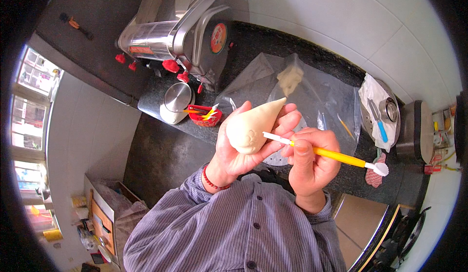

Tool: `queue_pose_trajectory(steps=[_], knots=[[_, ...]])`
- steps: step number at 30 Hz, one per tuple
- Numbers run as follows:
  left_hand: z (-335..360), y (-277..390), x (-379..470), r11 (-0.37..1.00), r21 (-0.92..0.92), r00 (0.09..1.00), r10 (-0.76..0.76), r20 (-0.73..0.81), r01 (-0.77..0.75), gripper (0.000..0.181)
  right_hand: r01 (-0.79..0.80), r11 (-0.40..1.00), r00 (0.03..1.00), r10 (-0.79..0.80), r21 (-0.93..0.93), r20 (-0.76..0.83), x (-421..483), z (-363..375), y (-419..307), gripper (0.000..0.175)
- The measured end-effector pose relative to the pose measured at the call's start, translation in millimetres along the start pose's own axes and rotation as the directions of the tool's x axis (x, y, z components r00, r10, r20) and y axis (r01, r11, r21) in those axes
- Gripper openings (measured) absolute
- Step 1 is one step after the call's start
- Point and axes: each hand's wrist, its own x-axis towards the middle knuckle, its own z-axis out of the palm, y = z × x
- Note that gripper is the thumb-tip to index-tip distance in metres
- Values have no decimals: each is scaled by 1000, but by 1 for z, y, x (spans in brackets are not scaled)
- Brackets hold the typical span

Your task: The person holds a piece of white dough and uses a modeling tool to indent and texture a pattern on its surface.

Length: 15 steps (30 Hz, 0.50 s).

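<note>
A smooth, cream-coloured piece of dough [252, 123] shaped like a teardrop rests on the palm of my left hand [228, 158]. Its pointed end faces away to the upper right, and small curved marks are pressed into its rounded lower part. Between the thumb and fingers of my right hand [312, 162] is a yellow-handled modelling tool [338, 156] with white ends. The narrow end is close to the dough's right side; whether it touches I cannot tell. At the tool's other end is a scalloped, shell-like head.
A dough-rolling machine [197, 41] with red knobs stands at the back left. Near it are a kitchen scale [177, 100] and a red container of modelling tools [205, 116]. Clear plastic sheeting [314, 85] covers another dough lump [290, 80]. A blue-handled knife [380, 127] lies on the right.
</note>
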Motion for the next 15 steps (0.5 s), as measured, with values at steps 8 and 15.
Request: queue_pose_trajectory(steps=[8,15], knots=[[0,0,-1,1000,18,1000,-10,-5,10,68,-52,998,997,50,-27,-61,-4,3,4,16],[0,-1,-1,997,74,1000,15,-13,-14,71,-99,992,995,97,-83,-22,-4,1,5,14]])
